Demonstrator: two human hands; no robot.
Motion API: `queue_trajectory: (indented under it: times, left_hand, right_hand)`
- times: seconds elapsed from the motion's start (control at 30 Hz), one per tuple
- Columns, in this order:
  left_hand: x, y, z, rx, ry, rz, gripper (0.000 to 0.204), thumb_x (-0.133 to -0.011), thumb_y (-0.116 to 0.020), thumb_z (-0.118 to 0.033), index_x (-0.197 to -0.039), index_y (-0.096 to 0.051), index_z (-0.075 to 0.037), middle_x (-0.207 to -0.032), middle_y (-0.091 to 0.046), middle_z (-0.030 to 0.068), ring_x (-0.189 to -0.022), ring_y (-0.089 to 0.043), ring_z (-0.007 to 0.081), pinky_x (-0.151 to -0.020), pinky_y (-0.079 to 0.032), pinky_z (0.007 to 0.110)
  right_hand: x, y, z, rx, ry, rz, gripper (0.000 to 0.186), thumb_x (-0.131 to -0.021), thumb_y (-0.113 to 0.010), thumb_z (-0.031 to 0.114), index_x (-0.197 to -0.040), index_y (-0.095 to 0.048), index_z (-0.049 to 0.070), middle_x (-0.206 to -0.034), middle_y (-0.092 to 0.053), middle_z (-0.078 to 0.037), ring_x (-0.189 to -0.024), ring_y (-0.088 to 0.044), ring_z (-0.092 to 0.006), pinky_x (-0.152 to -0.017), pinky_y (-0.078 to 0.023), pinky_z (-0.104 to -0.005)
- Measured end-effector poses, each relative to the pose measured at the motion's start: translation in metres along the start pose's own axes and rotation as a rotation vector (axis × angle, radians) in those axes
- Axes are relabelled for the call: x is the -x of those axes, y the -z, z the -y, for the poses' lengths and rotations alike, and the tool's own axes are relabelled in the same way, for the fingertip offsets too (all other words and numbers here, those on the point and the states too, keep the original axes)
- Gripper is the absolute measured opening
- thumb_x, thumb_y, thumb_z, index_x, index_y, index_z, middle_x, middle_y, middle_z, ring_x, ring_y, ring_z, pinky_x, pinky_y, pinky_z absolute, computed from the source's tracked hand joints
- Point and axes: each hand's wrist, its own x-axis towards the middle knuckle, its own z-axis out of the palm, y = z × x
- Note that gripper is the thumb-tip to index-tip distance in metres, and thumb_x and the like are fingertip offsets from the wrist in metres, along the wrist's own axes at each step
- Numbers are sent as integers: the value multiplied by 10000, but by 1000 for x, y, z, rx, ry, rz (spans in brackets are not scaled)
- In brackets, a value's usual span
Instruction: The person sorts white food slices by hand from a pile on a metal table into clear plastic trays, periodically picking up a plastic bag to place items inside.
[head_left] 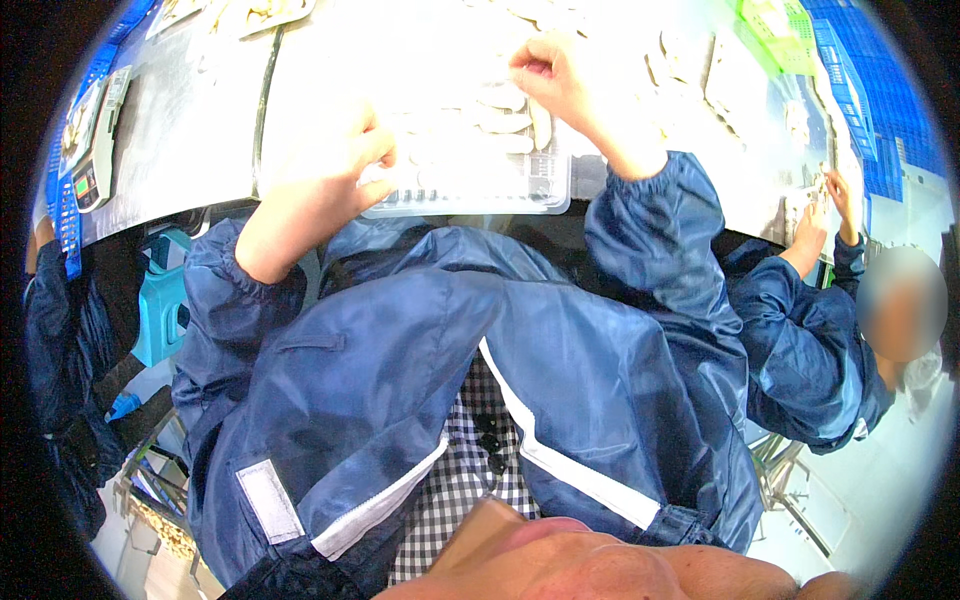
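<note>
A clear plastic tray (470, 203) lies in front of me at the table's near edge, with several pale, elongated pieces (505, 122) in it. My left hand (345, 160) is beside the tray's left rim. Its thumb and forefinger stand apart and nothing shows between them; glare washes out the other fingers. Over the tray's far right part is my right hand (570, 90), fingers curled in and closed together. Whatever they may hold is hidden.
More pale pieces lie on the bright table (205, 130), right and far. A scale (100, 140) and blue crates are at the left; a green basket (780, 35) and a blue crate (845, 85) are far right. A co-worker's hands (812, 235) work at right. A blue stool (162, 300) stands below left.
</note>
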Motion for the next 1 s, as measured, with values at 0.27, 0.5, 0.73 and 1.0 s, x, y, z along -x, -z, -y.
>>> queue_trajectory:
  times: [0.27, 0.5, 0.73, 1.0]
  left_hand:
    - [3, -9, 9, -18, 54, -58, 195, -734, -764, -70, -862, -619, -53, -910, -550, 107, -871, -582, 305, -759, -489, 395]
    - [4, -3, 0, -8, 84, -61, 219, -725, -779, -95, -895, -644, -61, -960, -567, 110, -903, -583, 299, -782, -493, 392]
    - [1, -7, 5, 7, 90, -77, 231, -729, -788, -107, -908, -652, -57, -983, -573, 106, -915, -588, 296, -790, -494, 386]
    - [19, -5, 23, 144, 181, -239, 191, -807, -724, -34, -989, -662, -37, -953, -583, 110, -861, -593, 260, -761, -489, 342]
  right_hand:
    - [-43, 4, -36, 89, 20, 262, 171, -875, -737, 176, -936, -714, 18, -753, -656, -32, -717, -633, -116, -665, -513, -274]
    - [-55, 25, -19, 44, -144, 466, 354, -794, -753, 270, -1016, -717, -3, -865, -727, -168, -775, -687, -269, -721, -535, -375]
    - [-53, 34, -27, -80, -235, 482, 325, -813, -759, 282, -992, -723, 13, -855, -728, -120, -754, -667, -214, -701, -526, -348]
    - [-2, 3, 58, -865, -123, 327, 156, -888, -717, 105, -1026, -688, 38, -832, -662, 5, -758, -632, -93, -709, -534, -260]
